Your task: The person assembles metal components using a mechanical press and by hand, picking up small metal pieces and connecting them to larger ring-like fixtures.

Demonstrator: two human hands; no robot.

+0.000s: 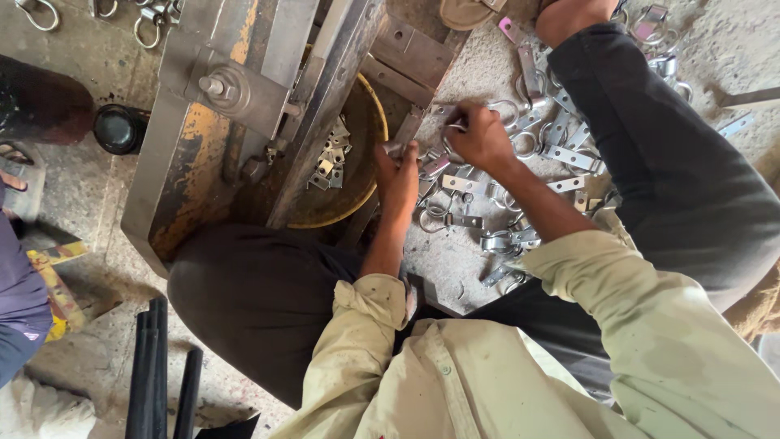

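My left hand rests beside the rim of a yellow pan, its fingers closed on a small metal clamp piece at the edge of a steel machine frame. My right hand is closed on a metal ring clamp, lifted slightly over a heap of silver ring clamps and flat straps on the concrete floor between my legs. Small stamped metal plates lie in the pan under the frame.
A bolt and bracket sit on the frame. A black round cap lies at left. Dark rods lean at lower left. Another person's clothing shows at the left edge. More clamps lie upper right.
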